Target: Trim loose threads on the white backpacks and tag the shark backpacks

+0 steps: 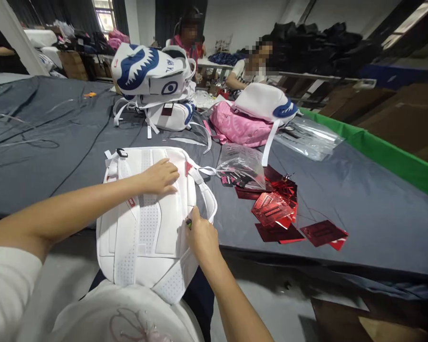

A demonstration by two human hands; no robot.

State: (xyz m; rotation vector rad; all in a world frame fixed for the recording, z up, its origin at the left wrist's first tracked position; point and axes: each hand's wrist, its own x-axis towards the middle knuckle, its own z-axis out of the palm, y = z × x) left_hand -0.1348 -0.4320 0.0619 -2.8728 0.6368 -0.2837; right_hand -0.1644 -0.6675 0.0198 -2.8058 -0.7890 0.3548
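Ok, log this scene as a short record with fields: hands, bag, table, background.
left hand: palm down on the white backpack
right hand: pinching a small green object at the backpack's right edge, by a strap
backpack pose: back panel up, overhanging the table edge
beside it: red foil tags, clear plastic bag
further back: pink backpack, shark-print backpacks
others: two people at a far table

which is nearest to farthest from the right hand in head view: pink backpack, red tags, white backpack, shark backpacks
1. white backpack, under the right hand
2. red tags, on the table to its right
3. pink backpack, farther back
4. shark backpacks, stacked farthest back
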